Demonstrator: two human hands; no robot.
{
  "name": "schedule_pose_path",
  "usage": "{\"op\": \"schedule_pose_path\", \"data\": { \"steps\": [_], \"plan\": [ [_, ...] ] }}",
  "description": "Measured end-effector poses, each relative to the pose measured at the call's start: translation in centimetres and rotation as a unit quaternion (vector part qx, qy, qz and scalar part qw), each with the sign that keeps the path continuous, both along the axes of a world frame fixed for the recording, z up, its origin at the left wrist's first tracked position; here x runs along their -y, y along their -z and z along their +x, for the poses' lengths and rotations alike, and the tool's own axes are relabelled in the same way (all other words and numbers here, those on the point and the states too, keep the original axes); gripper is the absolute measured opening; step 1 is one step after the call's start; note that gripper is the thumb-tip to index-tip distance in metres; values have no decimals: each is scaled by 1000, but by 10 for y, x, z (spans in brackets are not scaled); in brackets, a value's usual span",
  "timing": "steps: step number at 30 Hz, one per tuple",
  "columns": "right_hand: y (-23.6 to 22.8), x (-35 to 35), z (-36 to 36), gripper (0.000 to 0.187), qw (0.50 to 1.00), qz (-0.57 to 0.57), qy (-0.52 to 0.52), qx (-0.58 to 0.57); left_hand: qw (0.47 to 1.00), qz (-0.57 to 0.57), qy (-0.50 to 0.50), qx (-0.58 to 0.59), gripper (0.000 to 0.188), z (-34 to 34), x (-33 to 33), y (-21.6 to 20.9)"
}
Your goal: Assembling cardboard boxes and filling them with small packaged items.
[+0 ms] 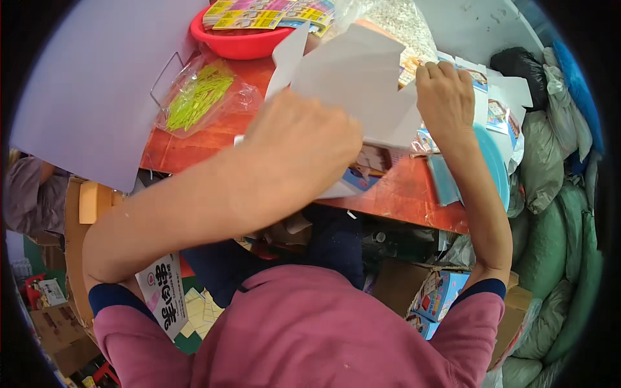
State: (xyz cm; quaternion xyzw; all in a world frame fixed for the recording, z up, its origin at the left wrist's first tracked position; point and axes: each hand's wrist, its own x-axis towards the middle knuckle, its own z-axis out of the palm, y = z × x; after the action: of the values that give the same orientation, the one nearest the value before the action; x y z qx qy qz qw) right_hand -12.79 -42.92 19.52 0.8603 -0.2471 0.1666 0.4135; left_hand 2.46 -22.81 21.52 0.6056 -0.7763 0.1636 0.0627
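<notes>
A partly folded cardboard box (352, 61) is between my hands above the red table, its plain white inside up and its flaps standing out. A printed blue and brown side shows low on it, blurred. My left hand (304, 132) reaches across the near left part of the box, fingers curled down over it; the fingertips are hidden and the hand is slightly smeared by motion. My right hand (446, 97) is closed at the box's right flap, with its fingers bent and the back of the hand toward me.
A red basin (242, 45) holds printed card sheets (252, 14). Yellow-green strips (200, 94) lie in a clear bag. A bag of pale bits (401, 26), flat printed boxes (501, 116) and a teal round lid (491, 165) lie farther right. Green sacks (550, 246) line the right; an open carton (511, 317) holds blue boxes.
</notes>
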Motion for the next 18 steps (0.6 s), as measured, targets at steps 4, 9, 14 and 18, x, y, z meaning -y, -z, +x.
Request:
{"op": "schedule_pose_path", "data": {
  "steps": [4, 9, 14, 18],
  "plan": [
    [19, -15, 1, 11, 996, -15, -48, -68, 999, 24, 21, -16, 6, -25, -9, 41],
    [-1, -72, 35, 11, 915, 283, -21, -288, 997, 58, 27, -38, 6, -34, -3, 30],
    [55, -43, 55, 35, 639, 711, -88, -280, 995, 83, 16, -52, 8, -40, -17, 31],
    [61, -58, 52, 43, 604, 696, -31, -388, 952, 254, 5, -173, 15, -21, -20, 26]
  ]
}}
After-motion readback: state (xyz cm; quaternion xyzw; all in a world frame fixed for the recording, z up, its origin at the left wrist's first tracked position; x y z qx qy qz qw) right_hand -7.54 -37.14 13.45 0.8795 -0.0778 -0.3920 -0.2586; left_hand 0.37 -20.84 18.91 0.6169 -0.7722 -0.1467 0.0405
